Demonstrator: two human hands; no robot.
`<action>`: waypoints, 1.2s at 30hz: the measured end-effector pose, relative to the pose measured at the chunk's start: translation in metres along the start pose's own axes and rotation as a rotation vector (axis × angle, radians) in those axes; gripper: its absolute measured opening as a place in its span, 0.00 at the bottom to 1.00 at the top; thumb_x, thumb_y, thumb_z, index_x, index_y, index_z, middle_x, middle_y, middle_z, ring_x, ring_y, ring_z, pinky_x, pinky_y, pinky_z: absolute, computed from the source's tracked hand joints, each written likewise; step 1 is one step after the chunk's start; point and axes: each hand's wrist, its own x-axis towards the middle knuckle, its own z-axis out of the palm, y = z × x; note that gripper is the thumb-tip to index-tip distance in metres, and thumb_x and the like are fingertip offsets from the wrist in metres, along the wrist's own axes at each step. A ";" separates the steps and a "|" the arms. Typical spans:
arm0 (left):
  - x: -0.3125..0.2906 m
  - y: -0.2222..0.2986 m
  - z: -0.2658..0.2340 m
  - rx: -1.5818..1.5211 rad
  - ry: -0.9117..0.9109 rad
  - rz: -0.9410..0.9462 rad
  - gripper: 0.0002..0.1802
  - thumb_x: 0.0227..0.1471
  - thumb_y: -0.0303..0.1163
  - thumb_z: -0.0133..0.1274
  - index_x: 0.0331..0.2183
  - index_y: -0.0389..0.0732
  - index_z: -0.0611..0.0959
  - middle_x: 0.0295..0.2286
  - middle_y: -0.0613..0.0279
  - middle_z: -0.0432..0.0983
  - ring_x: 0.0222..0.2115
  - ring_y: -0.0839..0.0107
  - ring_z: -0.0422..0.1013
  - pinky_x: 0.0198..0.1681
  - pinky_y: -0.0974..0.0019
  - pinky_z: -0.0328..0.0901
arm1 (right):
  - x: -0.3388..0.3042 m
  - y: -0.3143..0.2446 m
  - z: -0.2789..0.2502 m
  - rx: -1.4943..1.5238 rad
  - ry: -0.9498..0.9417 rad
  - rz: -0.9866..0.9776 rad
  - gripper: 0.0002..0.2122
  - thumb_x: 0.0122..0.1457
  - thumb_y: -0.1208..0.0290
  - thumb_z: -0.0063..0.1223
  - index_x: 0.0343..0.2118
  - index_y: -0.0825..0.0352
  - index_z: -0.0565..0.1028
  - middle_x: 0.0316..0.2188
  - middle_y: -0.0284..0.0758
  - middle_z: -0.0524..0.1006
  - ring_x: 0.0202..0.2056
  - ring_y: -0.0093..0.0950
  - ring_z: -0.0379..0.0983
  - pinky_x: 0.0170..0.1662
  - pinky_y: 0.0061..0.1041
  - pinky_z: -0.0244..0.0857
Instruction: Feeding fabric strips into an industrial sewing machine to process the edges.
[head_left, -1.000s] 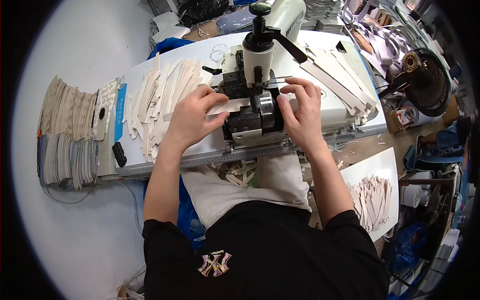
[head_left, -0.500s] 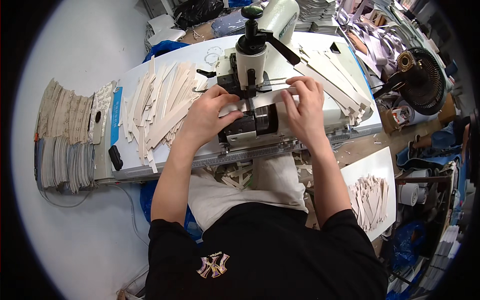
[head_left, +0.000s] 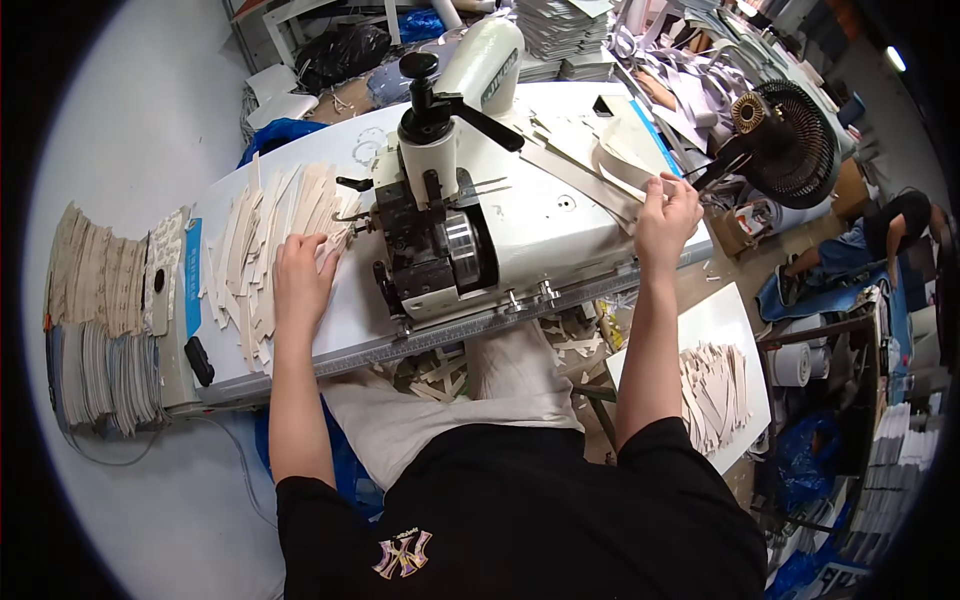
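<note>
Pinching a curled pale strip point(head_left: 620, 171), the right hand point(head_left: 668, 215) nears the right edge of the surface point(head_left: 355, 312). The left hand point(head_left: 303, 280), fingers parted, touches piled strips point(head_left: 288, 212), bare room to its right. Beyond the right hand stands a fan point(head_left: 800, 145).

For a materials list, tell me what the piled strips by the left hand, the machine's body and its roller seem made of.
Piled strips: perhaps leather, synthetic leather or card; matt, pale beige, thin and flat with crisp cut edges.
Machine body: probably painted metal, its smooth off-white coat catching highlights.
Roller: likely bare, polished metal, judging by its silvery streaks of glare.
</note>
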 end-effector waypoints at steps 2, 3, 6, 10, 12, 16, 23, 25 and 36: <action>-0.013 -0.011 0.009 0.145 0.005 0.023 0.17 0.58 0.33 0.65 0.49 0.38 0.87 0.42 0.52 0.79 0.44 0.53 0.76 0.50 0.55 0.71 | -0.001 0.004 0.003 -0.086 -0.035 0.049 0.12 0.71 0.64 0.56 0.45 0.70 0.81 0.54 0.39 0.78 0.57 0.36 0.65 0.64 0.36 0.59; -0.014 -0.015 0.010 0.219 0.007 0.033 0.19 0.58 0.32 0.65 0.50 0.37 0.86 0.43 0.51 0.79 0.45 0.51 0.76 0.51 0.54 0.70 | -0.001 0.005 0.002 -0.087 -0.032 0.050 0.12 0.71 0.64 0.56 0.45 0.70 0.81 0.54 0.39 0.78 0.57 0.36 0.65 0.64 0.36 0.59; -0.014 -0.025 0.009 0.167 -0.018 0.000 0.21 0.57 0.32 0.65 0.52 0.36 0.85 0.44 0.50 0.79 0.45 0.50 0.76 0.53 0.54 0.70 | 0.001 0.004 -0.008 0.011 0.020 -0.034 0.12 0.72 0.65 0.56 0.45 0.70 0.81 0.55 0.39 0.77 0.57 0.33 0.66 0.63 0.35 0.60; -0.015 -0.036 0.007 0.061 -0.036 -0.054 0.22 0.58 0.33 0.66 0.53 0.38 0.85 0.45 0.52 0.77 0.46 0.50 0.75 0.53 0.54 0.69 | 0.016 -0.025 -0.022 0.675 -0.063 -0.041 0.11 0.72 0.67 0.56 0.43 0.71 0.81 0.54 0.38 0.77 0.56 0.29 0.68 0.63 0.33 0.61; -0.015 -0.036 0.005 0.020 -0.037 -0.074 0.22 0.58 0.33 0.66 0.54 0.39 0.84 0.46 0.53 0.77 0.46 0.50 0.75 0.53 0.54 0.69 | 0.022 -0.045 -0.031 0.782 -0.073 0.002 0.10 0.72 0.67 0.56 0.43 0.71 0.81 0.54 0.38 0.77 0.56 0.28 0.69 0.63 0.31 0.61; -0.013 -0.027 -0.008 -0.145 0.016 -0.102 0.23 0.58 0.32 0.67 0.54 0.39 0.84 0.44 0.54 0.77 0.45 0.52 0.76 0.51 0.56 0.70 | 0.034 -0.013 -0.022 0.828 -0.101 0.083 0.10 0.72 0.67 0.57 0.44 0.70 0.81 0.56 0.37 0.76 0.57 0.28 0.69 0.64 0.31 0.59; -0.012 0.047 -0.054 -0.441 -0.166 0.077 0.19 0.58 0.28 0.67 0.51 0.38 0.87 0.42 0.60 0.76 0.41 0.67 0.76 0.43 0.65 0.72 | 0.014 -0.008 -0.015 -0.304 -0.073 0.122 0.13 0.68 0.64 0.60 0.49 0.66 0.80 0.61 0.38 0.72 0.64 0.38 0.60 0.69 0.39 0.51; -0.007 0.069 -0.058 -0.419 -0.227 0.143 0.19 0.57 0.30 0.69 0.50 0.38 0.88 0.41 0.60 0.77 0.38 0.67 0.76 0.41 0.65 0.72 | 0.008 -0.018 -0.017 -0.229 0.045 -0.064 0.14 0.66 0.63 0.62 0.49 0.65 0.80 0.63 0.38 0.72 0.65 0.40 0.58 0.70 0.41 0.50; 0.016 0.101 -0.024 -0.334 -0.194 0.334 0.21 0.50 0.34 0.74 0.46 0.37 0.90 0.38 0.59 0.80 0.33 0.63 0.77 0.37 0.63 0.73 | -0.079 -0.113 0.026 0.180 -0.519 -0.449 0.10 0.63 0.64 0.65 0.43 0.63 0.81 0.57 0.35 0.77 0.60 0.39 0.66 0.64 0.39 0.53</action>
